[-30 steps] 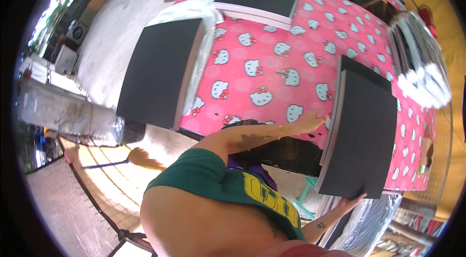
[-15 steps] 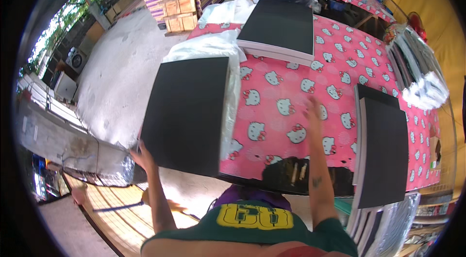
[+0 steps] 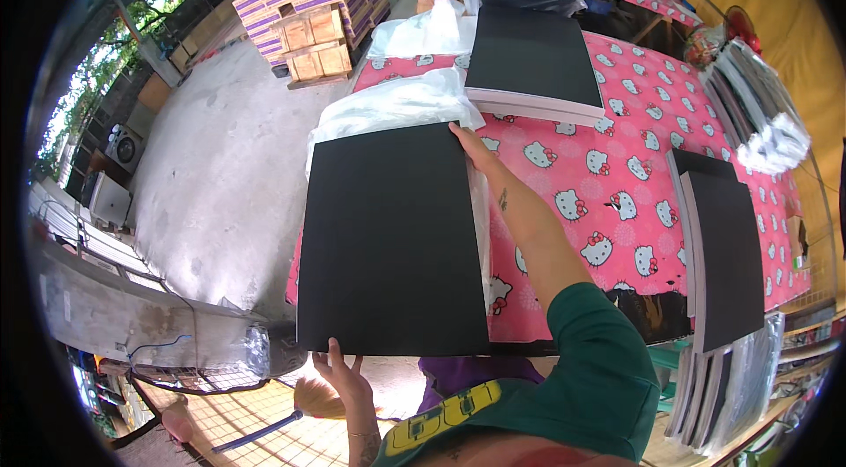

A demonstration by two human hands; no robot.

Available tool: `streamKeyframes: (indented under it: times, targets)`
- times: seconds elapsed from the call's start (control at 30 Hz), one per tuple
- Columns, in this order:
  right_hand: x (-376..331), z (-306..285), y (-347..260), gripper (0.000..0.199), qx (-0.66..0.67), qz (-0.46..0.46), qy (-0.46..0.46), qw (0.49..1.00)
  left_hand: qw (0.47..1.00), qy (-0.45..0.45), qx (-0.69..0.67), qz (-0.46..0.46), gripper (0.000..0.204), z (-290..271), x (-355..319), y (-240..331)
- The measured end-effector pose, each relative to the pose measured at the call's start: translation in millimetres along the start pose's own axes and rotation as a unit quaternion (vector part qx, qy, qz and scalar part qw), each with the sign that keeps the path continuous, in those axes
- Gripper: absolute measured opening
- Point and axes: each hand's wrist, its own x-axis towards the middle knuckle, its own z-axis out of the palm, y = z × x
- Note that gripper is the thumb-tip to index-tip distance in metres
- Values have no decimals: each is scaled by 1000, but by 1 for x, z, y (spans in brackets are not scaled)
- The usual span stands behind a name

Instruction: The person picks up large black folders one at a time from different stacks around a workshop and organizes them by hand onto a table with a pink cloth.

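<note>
Head view: two bare hands at opposite corners of a large, flat, black rectangular panel [image 3: 392, 242]. The left hand [image 3: 350, 381] is partly open, its fingers parted and pointing away from the body; the fingertips touch the panel's near edge close to its near-left corner. The right hand [image 3: 473, 148] reaches across to the panel's far-right corner, fingertips at the corner and palm beside the right edge; the fingers' undersides are hidden, so how tightly it is closed cannot be told.

The panel lies flat at the near-left corner of the tabletop [image 3: 557, 174], which is covered in pink sheeting printed with white cat faces. Relative to the hands, the panel extends away from the left hand and lies to the left of the right hand. Crumpled, translucent white plastic sheeting [image 3: 397, 106] shows beyond the panel's far edge and in a narrow strip along its right edge.

A stack of black rectangular panels with white edges [image 3: 533, 57] lies farther toward the tabletop's far edge. Another stack of black panels with pale edges [image 3: 730, 260] stands at the near edge, toward the near-right corner, well apart from both hands.
</note>
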Motion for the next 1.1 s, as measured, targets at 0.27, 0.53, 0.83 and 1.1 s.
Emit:
streamKeyframes:
  times: [0.27, 0.53, 0.83, 1.1]
  targets:
    - [-12, -19, -9, 64, -3, -70, -1, 998, 988, -93, 34, -120, 66, -8, 26, -1]
    - [-134, -40, 7, 67, -71, -5, 77, 994, 973, -140, -86, -162, 75, -50, 59, -21]
    - [-213, -92, -21, 66, 13, 241, -241, 940, 918, -22, 381, 108, 87, -90, 96, 38]
    - [-306, -127, -36, 72, 89, 74, -171, 979, 847, -121, 295, 425, 61, 2, -27, 139]
